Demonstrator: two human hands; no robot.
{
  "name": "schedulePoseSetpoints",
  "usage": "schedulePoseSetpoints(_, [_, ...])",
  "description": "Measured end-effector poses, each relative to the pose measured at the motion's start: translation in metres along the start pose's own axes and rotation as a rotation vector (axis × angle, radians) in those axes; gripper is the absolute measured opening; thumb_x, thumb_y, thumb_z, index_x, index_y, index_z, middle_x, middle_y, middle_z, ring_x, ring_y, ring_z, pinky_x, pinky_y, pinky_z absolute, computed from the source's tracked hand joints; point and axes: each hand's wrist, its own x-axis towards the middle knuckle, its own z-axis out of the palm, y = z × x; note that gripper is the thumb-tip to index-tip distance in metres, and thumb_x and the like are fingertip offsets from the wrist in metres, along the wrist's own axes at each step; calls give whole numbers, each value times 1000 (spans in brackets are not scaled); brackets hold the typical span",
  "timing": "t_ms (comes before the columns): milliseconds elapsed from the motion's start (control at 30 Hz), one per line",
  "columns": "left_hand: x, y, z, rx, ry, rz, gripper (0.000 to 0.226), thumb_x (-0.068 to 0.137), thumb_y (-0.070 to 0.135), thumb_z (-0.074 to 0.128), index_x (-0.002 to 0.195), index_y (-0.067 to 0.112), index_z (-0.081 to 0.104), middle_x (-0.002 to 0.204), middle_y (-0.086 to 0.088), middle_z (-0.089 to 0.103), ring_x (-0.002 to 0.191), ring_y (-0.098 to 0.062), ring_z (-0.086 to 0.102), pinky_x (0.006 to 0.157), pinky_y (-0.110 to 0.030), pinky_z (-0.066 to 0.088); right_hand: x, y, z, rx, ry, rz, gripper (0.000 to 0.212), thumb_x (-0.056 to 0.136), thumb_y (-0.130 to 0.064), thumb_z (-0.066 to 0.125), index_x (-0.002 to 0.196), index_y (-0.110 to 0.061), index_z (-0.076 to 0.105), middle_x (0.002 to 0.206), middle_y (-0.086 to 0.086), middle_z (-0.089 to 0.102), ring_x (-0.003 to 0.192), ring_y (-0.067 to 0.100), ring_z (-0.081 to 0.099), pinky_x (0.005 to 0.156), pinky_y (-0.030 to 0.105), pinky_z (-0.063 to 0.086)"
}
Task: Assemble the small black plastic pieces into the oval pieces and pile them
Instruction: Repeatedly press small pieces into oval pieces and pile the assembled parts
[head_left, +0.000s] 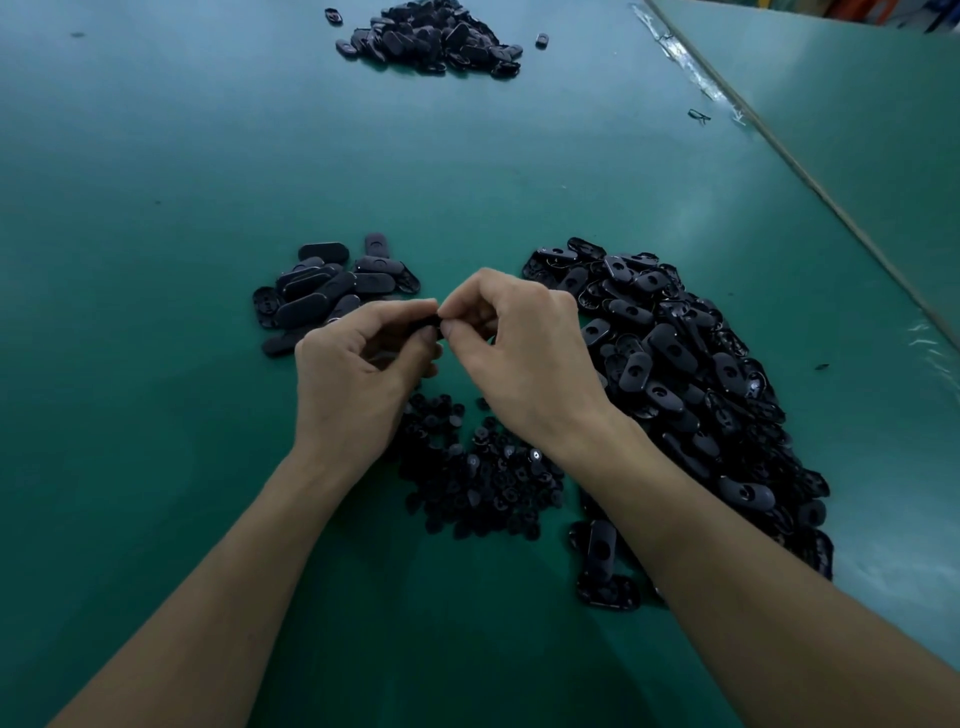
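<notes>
Hands: left hand, right hand both pinch one oval piece, frame centre.
Done: apparently finished pile, small, centre left.
Left: large oval heap right; small pieces lower centre.

Black parts on a plain teal-green table
The oval pieces, the small plastic pieces and the far pile are all matt black and unpatterned. The piece between the left hand and right hand is black too. A tape strip shows silvery-clear.
</notes>
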Motion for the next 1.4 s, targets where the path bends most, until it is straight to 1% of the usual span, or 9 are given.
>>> schedulePoseSetpoints(233, [0,2,-1,24,10,5,31,88,2,74,103,28,72,92,15,76,78,-6,74,73,-18,57,-3,2,3,11,-25,31,10,91,-10,66,94,-17,73,78,-8,69,71,2,65,70,20,55])
schedulePoseSetpoints(467, [-1,4,-1,59,-15,17,28,87,0,74,105,21,73,97,5,76,86,-12,74,78,-23,58,-3,1,2,-14,-36,41,11,91,-11,66,97,-17,74,82,-5,71,73,3,66,70,23,57])
schedulePoseSetpoints(667, [-2,5,-1,63,-13,49,25,89,0,73,107,17,72,97,7,74,83,-5,73,73,-13,55,-3,0,-1,-34,-51,30,18,95,-12,67,108,-16,77,96,2,75,85,12,71,79,32,60])
schedulePoseSetpoints(833, [-1,4,-2,22,30,34,25,89,3,73,100,25,71,91,3,74,78,-7,71,70,-18,55,-4,-3,-3,-17,-90,-16,22,96,-10,64,114,-16,76,109,0,76,101,11,69,91,28,56])
schedulePoseSetpoints(967, [0,6,-2,-14,18,-5,25,87,0,74,101,20,68,89,5,73,77,-8,67,68,-21,54,-1,1,-7,-15,-92,-27,20,93,-9,67,104,-20,79,101,2,69,90,13,64,88,27,52])
schedulePoseSetpoints(1033, [0,8,1,-30,-2,-26,31,86,-2,74,102,23,65,84,10,72,71,-2,63,62,-15,48,1,3,-10,-36,-105,-27,21,93,-13,68,110,-24,74,106,0,64,89,10,62,88,28,52])
schedulePoseSetpoints(1100, [0,10,1,-61,-12,-43,37,86,-4,74,102,27,62,80,14,72,68,-1,61,61,-13,46,4,5,-12,-35,-145,-31,25,93,-13,68,116,-23,71,109,-2,67,93,8,64,90,24,52])
schedulePoseSetpoints(1233, [1,8,0,-114,-29,-63,35,86,-6,73,103,22,61,82,13,74,72,-7,65,66,-21,55,11,10,-16,-3,-198,-25,18,93,-12,69,108,-18,76,95,-8,75,89,1,67,88,19,53])
schedulePoseSetpoints(1400, [1,6,-2,-181,-31,-109,32,85,-4,74,104,19,64,81,4,76,70,-11,71,67,-21,58,13,16,-16,-1,-188,-22,11,91,-16,72,100,-21,77,83,-14,71,79,-3,65,79,14,53])
